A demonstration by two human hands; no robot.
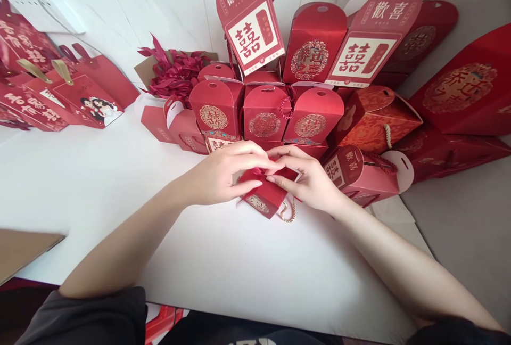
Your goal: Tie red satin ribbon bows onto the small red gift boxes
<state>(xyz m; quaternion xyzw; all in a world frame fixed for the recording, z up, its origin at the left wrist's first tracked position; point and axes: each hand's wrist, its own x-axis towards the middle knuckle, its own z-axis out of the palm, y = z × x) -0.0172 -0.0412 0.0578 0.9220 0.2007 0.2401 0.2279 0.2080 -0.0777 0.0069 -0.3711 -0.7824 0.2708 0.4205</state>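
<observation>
White marbled wall panels (155, 1) rise behind your glossy white tabletop (215, 265), seen from your head camera. Just in front of you sits a small red cardboard gift box (269, 201) with gold print, tilted in the view between your hands, a twisted gold cord (288, 214) looping out beside it. Your fingers hide much of its top, and the dark-pink ribbon (258, 171) there shows only in part. Behind the box stand rounded red cartons (263, 113), the nearest partly covered by your hands. Your left hand (223, 172) arches in from the box's left, thumb spread from the fingers; your right hand (307, 177) curls in from its right. Their fingertips meet above the ribbon; whether either pinches it, you cannot tell.
</observation>
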